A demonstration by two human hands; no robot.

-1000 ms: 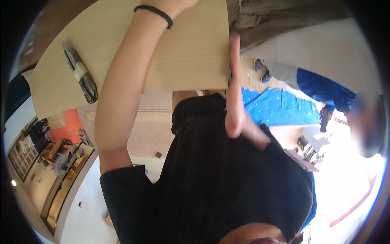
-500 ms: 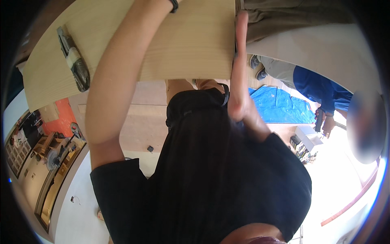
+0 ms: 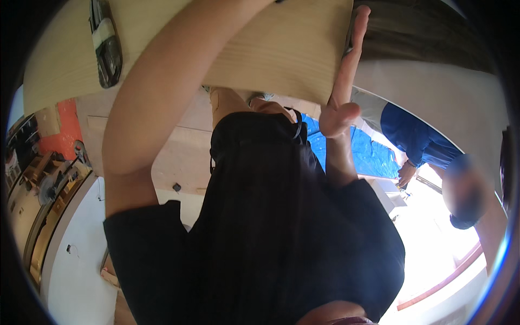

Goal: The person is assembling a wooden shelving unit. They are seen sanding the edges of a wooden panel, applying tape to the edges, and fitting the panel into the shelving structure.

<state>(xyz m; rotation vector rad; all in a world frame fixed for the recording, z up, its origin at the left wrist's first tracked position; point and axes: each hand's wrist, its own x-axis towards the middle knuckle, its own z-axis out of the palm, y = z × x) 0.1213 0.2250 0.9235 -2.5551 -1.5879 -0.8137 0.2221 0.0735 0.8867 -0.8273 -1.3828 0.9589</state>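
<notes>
A light wood-grain board (image 3: 281, 59) spans the top of the view in front of my body. My left arm reaches up across it, and the hand is beyond the upper edge; only a bit of a dark wristband shows. Seen edge-on, my right hand (image 3: 349, 70) is stretched flat along the board's right edge, fingers straight and thumb sticking out near the wrist. Nothing shows in its grasp. Left of my left arm, a dark grey hand tool (image 3: 107, 51) with a whitish wrap round its middle lies on the board. Its exact kind is unclear.
At the right, a co-worker in a blue top (image 3: 414, 132) bends over near a blue tarp (image 3: 368, 154) and a white box (image 3: 387, 195). Dark brown cloth-like material (image 3: 428, 38) lies beyond my right hand. A red panel (image 3: 67, 130) stands at the left.
The board and tool sit higher in view. My right hand has shifted right and tilted, and its thumb now stands out. The co-worker's hand has moved; the dark object in it no longer shows.
</notes>
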